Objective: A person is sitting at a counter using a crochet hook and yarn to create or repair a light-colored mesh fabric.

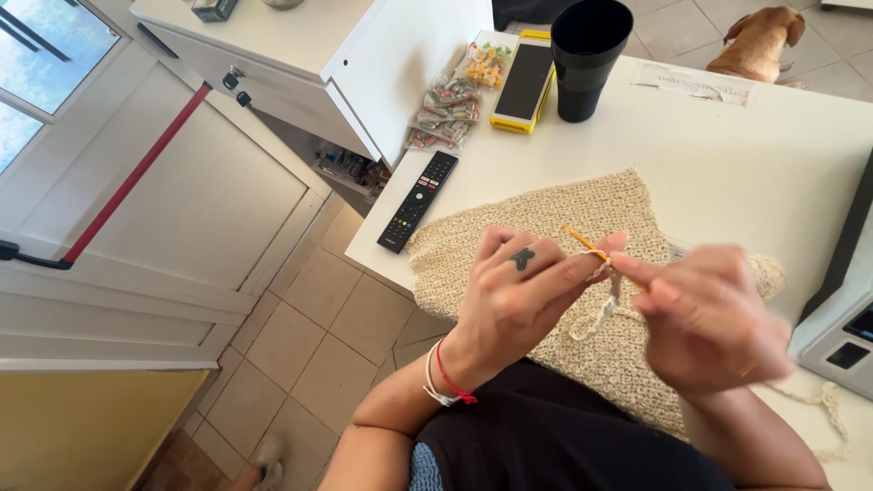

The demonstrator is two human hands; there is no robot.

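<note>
A beige crocheted cloth lies over the near edge of the white table and hangs down toward my lap. My left hand pinches a small piece of beige crochet work with yarn. My right hand, blurred, grips a thin yellow-orange crochet hook whose tip points up and left between my two hands. Both hands hover just above the cloth. A strand of beige yarn trails off to the right.
On the table stand a black cup, a phone in a yellow case, a black remote control and candy wrappers. A grey device sits at the right edge. A white cabinet and tiled floor lie left; a brown dog lies beyond.
</note>
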